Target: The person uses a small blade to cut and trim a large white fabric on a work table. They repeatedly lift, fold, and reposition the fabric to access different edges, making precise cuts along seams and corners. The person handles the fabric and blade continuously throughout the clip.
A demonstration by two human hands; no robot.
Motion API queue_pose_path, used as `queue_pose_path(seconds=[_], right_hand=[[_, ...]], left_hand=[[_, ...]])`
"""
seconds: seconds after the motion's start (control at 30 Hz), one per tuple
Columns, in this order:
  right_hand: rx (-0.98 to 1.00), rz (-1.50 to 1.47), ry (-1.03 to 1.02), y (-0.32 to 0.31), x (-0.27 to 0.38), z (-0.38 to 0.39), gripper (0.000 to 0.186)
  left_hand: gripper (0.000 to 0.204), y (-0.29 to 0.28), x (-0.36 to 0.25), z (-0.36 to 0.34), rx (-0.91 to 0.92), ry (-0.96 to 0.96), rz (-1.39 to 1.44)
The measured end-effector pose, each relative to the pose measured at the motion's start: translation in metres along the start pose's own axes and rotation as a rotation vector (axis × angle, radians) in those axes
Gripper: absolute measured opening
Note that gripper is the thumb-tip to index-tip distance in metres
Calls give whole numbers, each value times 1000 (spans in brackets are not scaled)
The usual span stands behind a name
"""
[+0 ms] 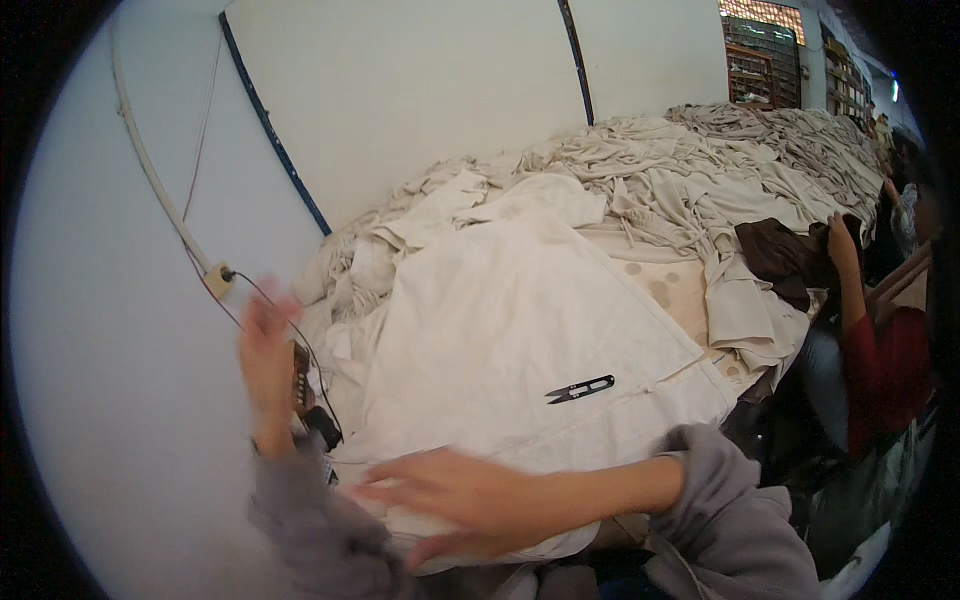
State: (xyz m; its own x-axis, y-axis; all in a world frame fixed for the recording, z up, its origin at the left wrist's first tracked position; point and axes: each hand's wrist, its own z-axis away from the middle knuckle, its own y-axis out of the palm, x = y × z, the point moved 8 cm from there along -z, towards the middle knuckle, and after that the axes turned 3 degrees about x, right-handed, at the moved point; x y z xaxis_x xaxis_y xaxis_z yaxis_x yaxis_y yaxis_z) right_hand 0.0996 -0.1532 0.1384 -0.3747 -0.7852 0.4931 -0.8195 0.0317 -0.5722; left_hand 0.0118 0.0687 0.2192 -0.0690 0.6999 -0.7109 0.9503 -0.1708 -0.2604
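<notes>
A cream garment [500,320] is spread out in front of me, with slight creases. Black thread snips [580,389] lie on its lower right part, blades pointing left, and no hand touches them. My right hand [460,500] reaches leftward across the near edge of the cloth, fingers apart and holding nothing; whether it touches the fabric I cannot tell. At the left, beside the wall, my left hand [268,335] is raised off the cloth. Motion smears its fingers, so their pose and anything in them cannot be made out.
Heaped beige garments [640,170] fill the back and right. A co-worker's hand [840,240] at the right holds dark brown cloth [780,258]. By the left wall, a cable [300,335] runs from a socket [218,280] down to a black plug-like object [322,425].
</notes>
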Motion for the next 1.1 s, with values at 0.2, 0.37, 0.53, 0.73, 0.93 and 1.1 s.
queue_pose_path(seconds=[0.2,0.37,0.53,0.73,0.93,1.1], right_hand=[[-296,164,-264,14,48,-111,33],[-5,-495,-51,44,53,-99,23],[266,-662,47,87,69,-33,27],[335,-689,84,82,59,13,32],[90,-180,-21,16,25,52,37],[-166,224,655,-79,-72,127,35]], left_hand=[[39,-59,15,-167,-356,-327,412],[34,-136,28,-202,-477,-272,200],[36,-217,97,-195,-654,-319,812],[31,-200,113,-155,-797,-245,1143],[30,31,3,-2,499,-196,487],[27,108,-23,144,780,10,-208]])
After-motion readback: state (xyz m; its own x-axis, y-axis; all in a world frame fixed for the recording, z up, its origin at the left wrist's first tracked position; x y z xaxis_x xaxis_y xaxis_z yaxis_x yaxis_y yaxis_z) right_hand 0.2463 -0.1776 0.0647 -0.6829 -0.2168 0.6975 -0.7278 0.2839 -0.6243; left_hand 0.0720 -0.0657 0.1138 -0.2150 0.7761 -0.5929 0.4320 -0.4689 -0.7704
